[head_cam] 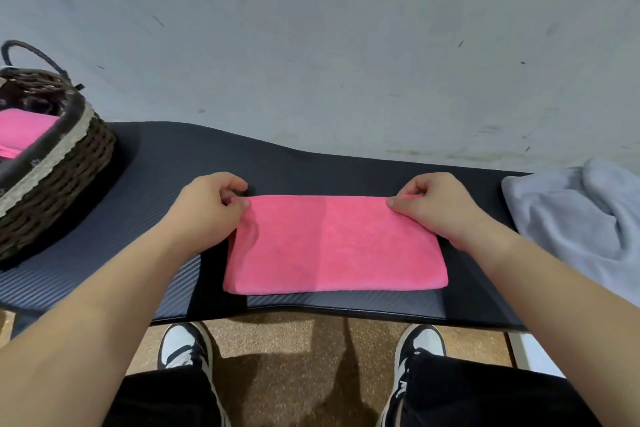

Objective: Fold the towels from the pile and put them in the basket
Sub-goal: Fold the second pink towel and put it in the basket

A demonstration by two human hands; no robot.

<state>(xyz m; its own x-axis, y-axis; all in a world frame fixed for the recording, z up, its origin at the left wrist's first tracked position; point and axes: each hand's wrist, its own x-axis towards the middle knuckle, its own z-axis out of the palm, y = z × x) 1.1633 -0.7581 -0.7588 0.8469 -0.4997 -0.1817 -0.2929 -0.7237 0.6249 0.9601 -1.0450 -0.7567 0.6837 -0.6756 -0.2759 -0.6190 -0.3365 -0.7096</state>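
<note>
both hands down on the pink towel (334, 246), one at each far corner. left hand (204, 211) pinches the far left corner, thumb on top of the cloth and fingers curled at the edge. right hand (438, 210) does the same at the far right corner, thumb on top, fingers curled over the far edge. towel lies flat between the two hands and runs back toward the person from them, folded into a rectangle, with a faint crease line about midway between the hands. it sits on a dark mat (166, 163) that covers the table.

well out past the left hand, at the left edge of view, a dark woven basket (65, 170) with a pale trim band stands on the mat. inside it a folded pink towel (26, 128) shows, partly cut off by the frame. just beyond the right hand, near its wrist side, a crumpled grey towel (571, 218) lies heaped on the mat, apart from the pink one.

below the forearms, black trousers and two black and white shoes (185, 347) on a brown floor. grey scuffed wall (311, 45) beyond both hands.
</note>
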